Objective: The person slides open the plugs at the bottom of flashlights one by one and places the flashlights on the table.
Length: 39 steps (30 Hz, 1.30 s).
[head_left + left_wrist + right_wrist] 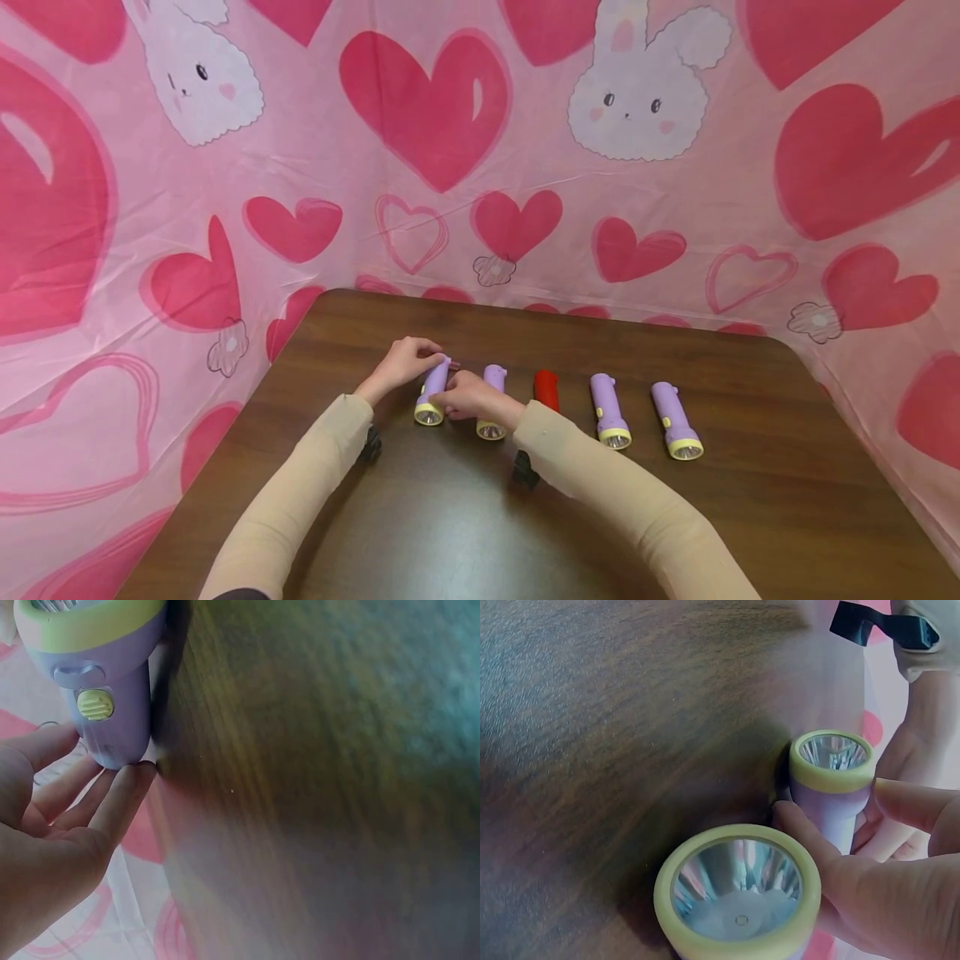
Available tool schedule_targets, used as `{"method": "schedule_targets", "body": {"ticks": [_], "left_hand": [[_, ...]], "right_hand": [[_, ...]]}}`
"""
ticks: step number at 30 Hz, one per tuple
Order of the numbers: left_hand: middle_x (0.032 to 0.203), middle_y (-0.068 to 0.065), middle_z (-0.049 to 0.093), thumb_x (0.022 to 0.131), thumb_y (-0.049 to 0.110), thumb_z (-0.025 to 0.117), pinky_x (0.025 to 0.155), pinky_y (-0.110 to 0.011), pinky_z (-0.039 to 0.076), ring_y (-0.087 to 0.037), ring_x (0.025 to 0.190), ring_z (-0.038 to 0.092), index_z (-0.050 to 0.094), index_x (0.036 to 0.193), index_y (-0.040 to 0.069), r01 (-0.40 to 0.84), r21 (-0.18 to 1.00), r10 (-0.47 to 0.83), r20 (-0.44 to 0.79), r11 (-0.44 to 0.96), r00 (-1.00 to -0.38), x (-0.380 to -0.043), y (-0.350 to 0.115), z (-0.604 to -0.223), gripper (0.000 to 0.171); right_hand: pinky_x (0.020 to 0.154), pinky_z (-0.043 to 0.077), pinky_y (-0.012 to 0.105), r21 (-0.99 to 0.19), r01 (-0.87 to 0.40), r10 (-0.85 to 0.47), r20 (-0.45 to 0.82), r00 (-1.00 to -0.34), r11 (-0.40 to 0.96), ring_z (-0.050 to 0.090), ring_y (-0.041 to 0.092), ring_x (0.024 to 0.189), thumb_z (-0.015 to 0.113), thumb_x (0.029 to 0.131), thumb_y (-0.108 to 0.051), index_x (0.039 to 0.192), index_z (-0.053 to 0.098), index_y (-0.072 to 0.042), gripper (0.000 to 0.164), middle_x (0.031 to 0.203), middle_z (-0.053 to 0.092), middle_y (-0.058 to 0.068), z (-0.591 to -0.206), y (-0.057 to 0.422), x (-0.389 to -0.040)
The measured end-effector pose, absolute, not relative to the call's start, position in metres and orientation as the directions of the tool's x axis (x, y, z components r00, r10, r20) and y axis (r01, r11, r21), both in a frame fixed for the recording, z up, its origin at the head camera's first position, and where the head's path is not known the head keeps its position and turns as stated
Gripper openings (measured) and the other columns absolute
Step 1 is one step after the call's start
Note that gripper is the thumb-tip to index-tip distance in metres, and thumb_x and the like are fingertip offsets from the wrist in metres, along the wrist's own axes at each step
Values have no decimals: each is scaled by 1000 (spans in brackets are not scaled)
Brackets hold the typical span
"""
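A purple flashlight [434, 387] with a yellow head rim lies leftmost on the table, lens toward me. My left hand [403, 363] holds its tail end between thumb and fingers; the yellow switch [95, 705] faces up in the left wrist view. At the head end, my right hand [474, 395] pinches the same flashlight, thumb on one side and index finger on the other. Just right of it, partly under my right hand, lies a second purple flashlight [493, 377]; its reflector [739, 892] looms close in the right wrist view.
Right of my hands lie a red flashlight [547, 388], half hidden by my right sleeve, and two more purple ones [608, 404], [672, 412] in the same row. The brown wooden table [420, 517] ends at a pink heart-patterned cloth [435, 250] behind.
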<state>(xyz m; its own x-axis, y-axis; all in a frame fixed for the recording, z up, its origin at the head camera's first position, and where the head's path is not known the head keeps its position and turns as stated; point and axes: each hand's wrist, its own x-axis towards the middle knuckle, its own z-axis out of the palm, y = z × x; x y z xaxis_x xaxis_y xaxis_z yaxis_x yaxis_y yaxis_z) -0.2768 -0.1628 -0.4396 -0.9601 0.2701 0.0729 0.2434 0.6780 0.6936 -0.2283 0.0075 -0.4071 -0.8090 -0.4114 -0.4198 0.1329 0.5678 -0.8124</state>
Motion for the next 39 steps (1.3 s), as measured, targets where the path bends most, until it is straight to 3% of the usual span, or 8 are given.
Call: {"method": "schedule_targets", "body": {"ticks": [4,9,12,16,25,39], "left_hand": [[115,-19,73,95,22,65,95,-47,55,-33,108,68,71,115,-2,242,698,270,73,673,-960,-277,-163,-440,32],[115,-20,72,96,22,64,96,-47,55,-34,109,68,70,116,-2,248,696,278,71,674,-958,-275,-164,-439,32],[116,-20,72,96,23,63,96,-47,55,-34,109,68,70,116,-1,240,703,278,63,669,-959,-274,-163,-439,32],[117,-19,72,96,23,64,96,-47,55,-33,108,68,70,118,-1,230,713,275,55,662,-960,-275,-163,-439,32],[119,-19,71,96,24,64,95,-46,55,-33,109,67,69,120,-1,212,717,264,40,664,-964,-274,-164,-439,34],[121,-20,70,97,23,63,96,-47,56,-33,109,67,67,122,-1,199,726,270,19,658,-963,-271,-163,-438,34]], "right_hand": [[54,43,15,-809,114,-410,-407,-816,576,47,6,55,67,92,-16,70,56,-5,26,59,49,-3,-405,10,-228],[54,42,16,-806,107,-417,-409,-812,582,47,8,57,67,93,-17,83,63,3,23,63,51,0,-399,15,-229],[63,52,18,-806,110,-411,-408,-815,581,54,11,67,66,94,-19,103,64,9,30,77,61,7,-394,19,-229],[84,60,29,-804,122,-405,-417,-814,583,65,18,87,65,95,-23,125,57,10,46,108,68,20,-387,25,-229],[91,58,34,-805,116,-409,-413,-814,582,67,31,110,66,95,-25,130,56,8,49,123,66,20,-379,38,-225],[98,55,40,-803,120,-379,-401,-834,584,67,32,115,67,94,-30,134,53,5,54,127,64,20,-372,61,-222]]}}
